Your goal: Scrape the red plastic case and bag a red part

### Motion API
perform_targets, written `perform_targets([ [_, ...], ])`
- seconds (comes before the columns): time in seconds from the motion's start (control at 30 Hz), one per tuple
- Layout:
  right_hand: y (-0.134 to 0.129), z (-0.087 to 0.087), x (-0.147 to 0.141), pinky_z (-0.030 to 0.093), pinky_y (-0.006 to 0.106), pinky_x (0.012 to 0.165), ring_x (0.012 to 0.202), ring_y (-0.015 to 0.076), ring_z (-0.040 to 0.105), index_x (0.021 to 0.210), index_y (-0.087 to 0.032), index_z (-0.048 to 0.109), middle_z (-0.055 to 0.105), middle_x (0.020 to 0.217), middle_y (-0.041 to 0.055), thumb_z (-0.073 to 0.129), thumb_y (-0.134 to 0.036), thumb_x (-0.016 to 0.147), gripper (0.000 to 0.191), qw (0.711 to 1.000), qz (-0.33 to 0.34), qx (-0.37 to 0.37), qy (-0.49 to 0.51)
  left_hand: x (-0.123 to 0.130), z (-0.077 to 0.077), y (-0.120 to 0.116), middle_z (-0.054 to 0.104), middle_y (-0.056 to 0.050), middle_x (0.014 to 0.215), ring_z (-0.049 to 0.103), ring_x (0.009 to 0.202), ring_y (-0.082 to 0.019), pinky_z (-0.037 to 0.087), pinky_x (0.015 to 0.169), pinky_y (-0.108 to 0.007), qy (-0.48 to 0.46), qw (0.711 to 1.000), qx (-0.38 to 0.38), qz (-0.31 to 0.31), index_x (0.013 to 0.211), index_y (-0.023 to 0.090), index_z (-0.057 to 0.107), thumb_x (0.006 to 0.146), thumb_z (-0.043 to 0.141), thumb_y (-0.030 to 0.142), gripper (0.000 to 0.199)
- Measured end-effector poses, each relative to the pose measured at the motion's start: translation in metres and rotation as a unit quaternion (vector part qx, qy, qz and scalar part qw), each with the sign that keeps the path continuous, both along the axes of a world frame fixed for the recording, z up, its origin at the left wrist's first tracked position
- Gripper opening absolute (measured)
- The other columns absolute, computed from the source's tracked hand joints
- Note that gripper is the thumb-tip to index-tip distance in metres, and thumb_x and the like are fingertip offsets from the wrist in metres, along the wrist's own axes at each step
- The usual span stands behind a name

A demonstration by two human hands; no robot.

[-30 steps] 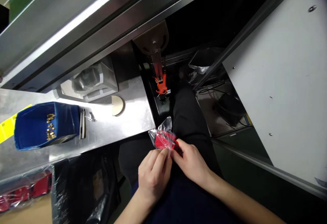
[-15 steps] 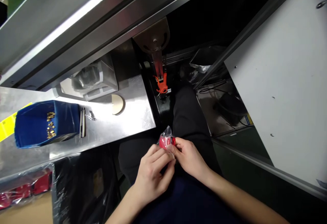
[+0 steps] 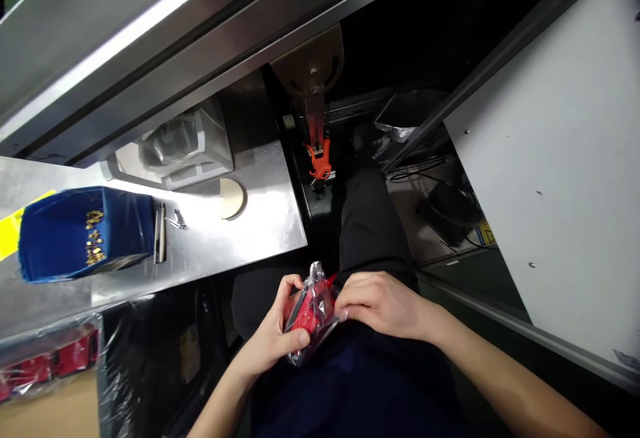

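Observation:
A clear plastic bag with a red item inside (image 3: 314, 310) is held over my lap, between both hands. My left hand (image 3: 279, 333) grips its left side, thumb in front and fingers behind. At the bag's right edge, my right hand (image 3: 373, 301) has its fingers closed on the plastic. The exact kind of the red item is hidden by the shiny, creased wrap. An orange air blow gun (image 3: 320, 160) hangs ahead of my hands, beyond the bag.
On the metal bench (image 3: 265, 221) stand a blue bin (image 3: 133, 225) with small brass-coloured parts and a grey plastic bin (image 3: 215, 135). A cream half-round piece (image 3: 231, 199) lies nearby. Bagged red items (image 3: 75, 357) are in a box at lower left. A white panel (image 3: 560, 138) rises right.
The bagged red item has turned and now shows more of its length. My left hand has spread round its left side, while my right hand has moved onto the right edge.

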State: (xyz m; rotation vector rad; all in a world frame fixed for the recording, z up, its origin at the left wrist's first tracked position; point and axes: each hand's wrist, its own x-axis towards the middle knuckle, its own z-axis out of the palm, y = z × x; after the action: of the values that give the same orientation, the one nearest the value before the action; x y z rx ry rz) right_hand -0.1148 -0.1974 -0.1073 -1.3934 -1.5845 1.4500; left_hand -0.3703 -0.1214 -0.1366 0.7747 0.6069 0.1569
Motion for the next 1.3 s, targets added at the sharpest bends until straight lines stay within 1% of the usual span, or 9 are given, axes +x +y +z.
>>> perform_targets([
  [0.13, 0.005, 0.003, -0.006, 0.055, 0.028, 0.08, 0.082, 0.0157, 0.071, 0.092, -0.024, 0.076, 0.078, 0.088, 0.0015, 0.07, -0.028, 0.094, 0.008, 0.982, -0.17, 0.082, 0.022, -0.009, -0.006, -0.002, 0.049, -0.014, 0.151, 0.055, 0.132, -0.034, 0.042, 0.11, -0.041, -0.003, 0.998, -0.044, 0.039, 0.152, 0.03, 0.033, 0.076, 0.084, 0.058, 0.095],
  [0.27, 0.014, -0.002, -0.01, 0.057, 0.028, 0.083, 0.097, 0.0169, 0.07, 0.11, -0.025, 0.07, 0.074, 0.108, 0.0047, 0.068, -0.035, 0.095, 0.019, 0.945, -0.315, -0.023, 0.082, -0.007, -0.003, -0.001, 0.039, -0.017, 0.161, 0.041, 0.145, -0.043, 0.036, 0.118, -0.051, -0.065, 0.993, -0.075, 0.062, 0.158, 0.028, 0.029, 0.067, 0.089, 0.061, 0.113],
  [0.43, 0.033, -0.005, -0.01, 0.053, 0.025, 0.064, 0.072, 0.0132, 0.066, 0.119, -0.021, 0.07, 0.073, 0.097, 0.0039, 0.074, -0.041, 0.087, 0.037, 0.965, -0.131, -0.186, 0.13, -0.007, 0.004, 0.004, 0.041, -0.018, 0.161, 0.057, 0.133, -0.041, 0.042, 0.113, -0.057, -0.083, 0.989, -0.123, -0.012, 0.163, 0.036, 0.014, 0.064, 0.095, 0.047, 0.128],
  [0.57, 0.038, -0.008, -0.013, 0.05, 0.025, 0.058, 0.057, 0.0104, 0.058, 0.09, -0.015, 0.072, 0.067, 0.072, 0.0002, 0.071, -0.042, 0.089, 0.027, 0.937, -0.215, -0.216, 0.173, -0.019, -0.005, 0.004, 0.048, -0.013, 0.158, 0.057, 0.134, -0.037, 0.045, 0.112, -0.051, -0.039, 0.993, -0.11, 0.025, 0.158, 0.033, 0.032, 0.073, 0.085, 0.046, 0.101],
  [0.8, 0.023, -0.002, -0.019, 0.05, 0.04, 0.105, 0.135, 0.0268, 0.051, 0.151, -0.037, 0.044, 0.039, 0.157, 0.0088, 0.084, -0.049, 0.078, 0.084, 0.987, -0.124, -0.086, 0.054, -0.026, -0.021, -0.006, 0.072, -0.012, 0.121, 0.072, 0.103, -0.031, 0.057, 0.092, -0.041, 0.001, 0.975, -0.178, 0.131, 0.145, 0.024, 0.049, 0.071, 0.078, 0.045, 0.081],
  [0.9, 0.034, 0.006, -0.025, 0.047, 0.041, 0.109, 0.131, 0.027, 0.055, 0.15, -0.041, 0.046, 0.039, 0.158, 0.0065, 0.086, -0.05, 0.074, 0.086, 0.998, -0.032, -0.043, -0.015, -0.019, -0.018, -0.007, 0.07, -0.009, 0.116, 0.07, 0.103, -0.026, 0.055, 0.091, -0.034, -0.02, 0.977, -0.182, 0.112, 0.14, 0.024, 0.053, 0.077, 0.078, 0.041, 0.07],
  [1.0, 0.047, 0.008, -0.038, 0.052, 0.032, 0.091, 0.096, 0.0179, 0.067, 0.117, -0.029, 0.073, 0.068, 0.113, 0.0035, 0.067, -0.039, 0.095, 0.025, 0.999, -0.024, -0.021, -0.003, -0.015, -0.015, -0.006, 0.066, -0.006, 0.113, 0.067, 0.098, -0.02, 0.053, 0.086, -0.028, -0.023, 0.985, -0.126, 0.113, 0.132, 0.026, 0.053, 0.084, 0.076, 0.041, 0.055],
  [1.1, 0.045, 0.001, -0.057, 0.051, 0.028, 0.072, 0.074, 0.0144, 0.063, 0.091, -0.02, 0.073, 0.069, 0.083, 0.0013, 0.061, -0.039, 0.097, 0.023, 0.981, -0.137, -0.109, 0.085, -0.016, -0.011, -0.01, 0.061, -0.003, 0.114, 0.063, 0.093, -0.017, 0.05, 0.081, -0.026, -0.016, 0.993, -0.032, 0.113, 0.13, 0.032, 0.045, 0.086, 0.076, 0.044, 0.055],
  [1.3, 0.02, -0.004, -0.084, 0.051, 0.022, 0.065, 0.061, 0.0077, 0.054, 0.081, -0.015, 0.065, 0.06, 0.069, -0.0027, 0.079, -0.043, 0.081, 0.031, 0.805, -0.318, -0.342, 0.366, -0.01, 0.001, -0.023, 0.042, -0.007, 0.136, 0.052, 0.121, -0.025, 0.047, 0.1, -0.037, 0.077, 0.94, 0.321, 0.082, 0.119, 0.032, 0.047, 0.083, 0.081, 0.034, 0.05],
])
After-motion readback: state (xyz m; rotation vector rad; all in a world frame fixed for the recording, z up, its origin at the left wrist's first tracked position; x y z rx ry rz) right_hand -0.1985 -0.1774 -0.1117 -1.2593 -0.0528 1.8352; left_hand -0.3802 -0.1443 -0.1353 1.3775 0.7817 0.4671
